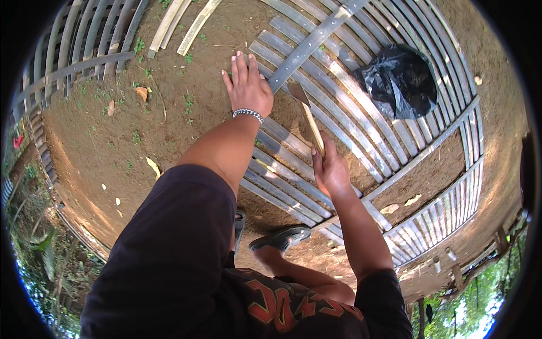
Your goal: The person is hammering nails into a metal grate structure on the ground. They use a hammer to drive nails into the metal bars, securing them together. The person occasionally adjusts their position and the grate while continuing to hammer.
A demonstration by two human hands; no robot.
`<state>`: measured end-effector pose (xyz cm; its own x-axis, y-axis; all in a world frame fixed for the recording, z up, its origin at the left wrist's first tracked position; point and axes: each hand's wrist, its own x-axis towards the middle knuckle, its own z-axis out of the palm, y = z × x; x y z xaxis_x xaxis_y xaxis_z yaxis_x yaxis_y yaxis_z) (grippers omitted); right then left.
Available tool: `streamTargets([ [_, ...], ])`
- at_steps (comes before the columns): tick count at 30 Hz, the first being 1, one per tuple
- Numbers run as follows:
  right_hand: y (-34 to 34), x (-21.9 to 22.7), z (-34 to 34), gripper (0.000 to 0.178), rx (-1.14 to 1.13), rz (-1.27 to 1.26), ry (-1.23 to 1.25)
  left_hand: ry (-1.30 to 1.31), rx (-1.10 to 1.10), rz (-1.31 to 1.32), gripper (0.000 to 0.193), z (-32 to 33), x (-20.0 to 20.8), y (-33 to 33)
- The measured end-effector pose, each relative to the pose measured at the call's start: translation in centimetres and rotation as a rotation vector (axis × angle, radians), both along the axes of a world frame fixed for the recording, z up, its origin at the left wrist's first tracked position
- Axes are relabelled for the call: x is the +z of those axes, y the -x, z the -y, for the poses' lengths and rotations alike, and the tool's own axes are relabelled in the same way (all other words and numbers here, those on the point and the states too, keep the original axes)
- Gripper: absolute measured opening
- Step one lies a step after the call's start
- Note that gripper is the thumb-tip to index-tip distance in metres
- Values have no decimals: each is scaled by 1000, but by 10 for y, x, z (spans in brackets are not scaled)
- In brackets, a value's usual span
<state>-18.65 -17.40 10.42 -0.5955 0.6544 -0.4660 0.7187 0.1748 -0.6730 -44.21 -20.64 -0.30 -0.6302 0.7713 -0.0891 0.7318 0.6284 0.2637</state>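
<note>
A panel of grey slats [333,113] lies on the ground, joined by a crossbar [310,46]. My left hand [249,86] rests palm down at the slat ends beside the crossbar's near end, fingers stretched out and holding nothing that shows. In my right hand [333,172] is a wooden-handled tool [311,127], gripped low on its handle. Its dull metal head [299,93] points away from me, over the slats just right of the crossbar's end. Whether that head is a hammer or a blade, I cannot tell.
A black plastic bag [398,82] sits on the slats at the right. Loose strips [197,27] lie on the dirt at the far side. Another slatted panel [90,42] is at the far left. My sandalled foot [280,238] is close to the panel's near edge.
</note>
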Motion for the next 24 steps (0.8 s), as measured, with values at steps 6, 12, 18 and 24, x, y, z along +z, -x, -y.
streamTargets([
  [6,16,-17,-11,51,97,-180,-165,-3,17,-32,58,2,3,-2],
  [12,21,-26,-13,50,156,-149,-213,-48,50,-16,57,11,0,0],
  [18,24,-29,-9,50,143,-131,-202,-99,59,-23,58,6,2,-4],
  [24,8,-46,-3,52,51,-291,-323,-121,67,-46,58,7,-2,-4],
])
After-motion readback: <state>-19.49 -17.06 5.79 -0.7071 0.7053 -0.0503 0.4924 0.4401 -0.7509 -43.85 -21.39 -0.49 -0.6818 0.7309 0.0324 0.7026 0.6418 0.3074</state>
